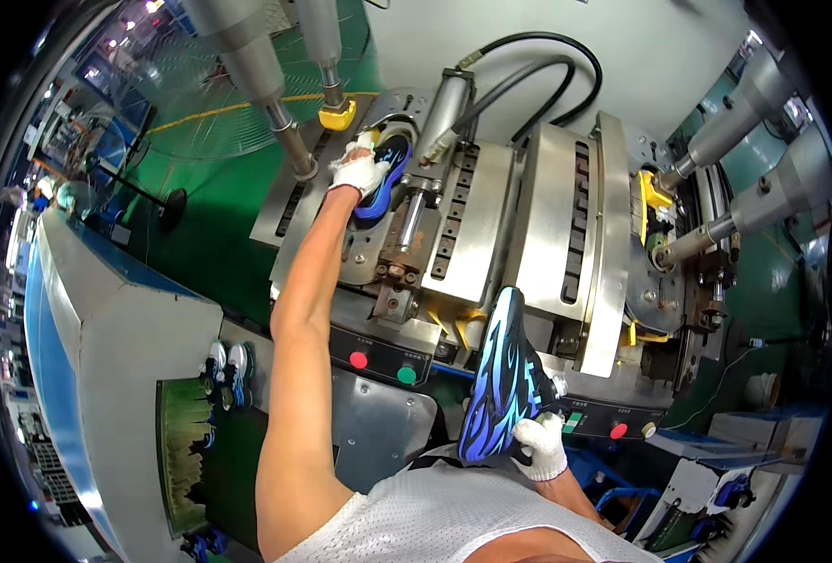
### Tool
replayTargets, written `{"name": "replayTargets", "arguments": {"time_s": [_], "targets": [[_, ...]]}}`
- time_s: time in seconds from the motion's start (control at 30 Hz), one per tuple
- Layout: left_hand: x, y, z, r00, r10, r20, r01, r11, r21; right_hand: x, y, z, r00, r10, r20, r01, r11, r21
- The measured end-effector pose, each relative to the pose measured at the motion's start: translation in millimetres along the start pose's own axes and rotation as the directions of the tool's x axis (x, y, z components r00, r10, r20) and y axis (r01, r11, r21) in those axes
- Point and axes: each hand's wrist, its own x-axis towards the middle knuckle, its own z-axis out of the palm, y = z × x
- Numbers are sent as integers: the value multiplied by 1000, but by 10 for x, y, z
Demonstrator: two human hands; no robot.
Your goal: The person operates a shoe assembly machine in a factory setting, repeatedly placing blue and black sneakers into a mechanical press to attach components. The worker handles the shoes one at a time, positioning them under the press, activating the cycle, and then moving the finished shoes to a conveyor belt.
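Note:
My left hand (359, 173), in a white knit glove, reaches far forward over the machine's left station. Its fingers are closed at the side of a blue and black sports shoe (384, 188) that sits on the metal plate there. Close to my body, my right hand (541, 447), gloved the same way, grips another sports shoe (500, 385) near its lower end. That shoe is black with blue and purple flame-like streaks and stands upright before my chest, toe pointing away. Part of the right-hand fingers is hidden behind it.
Metal cylinders with rods (280, 113) hang over the left station; others (716, 230) angle in from the right. Control panels with a red button (358, 359) and a green button (406, 374) line the machine's front. A pair of shoes (229, 373) rests left of my arm.

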Motion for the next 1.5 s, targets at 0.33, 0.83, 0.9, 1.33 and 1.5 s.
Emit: {"name": "replayTargets", "arguments": {"time_s": [0.33, 0.83, 0.9, 1.33, 1.5], "targets": [[-2585, -386, -1241, 885, 26, -464, -159, 955, -250, 522, -215, 1190, 995, -35, 92, 46, 992, -121], [-6469, -1220, 515, 570, -821, -29, 797, 561, -223, 5370, 362, 2950, 860, -365, -356, 3, 701, -713], [-6729, -1048, 833, 489, -872, 12, 860, 480, -172, 5577, 393, 2903, 884, -376, -278, -94, 440, -893], [-7065, -1066, 1588, 483, -845, -229, 787, 534, -309, 4884, -309, 2766, 915, -189, 358, 398, 573, -716], [-7159, -962, 1631, 476, -849, -229, 772, 528, -354, 1615, 720, 2395, 557, -311, 770, 803, -33, -595]]}}
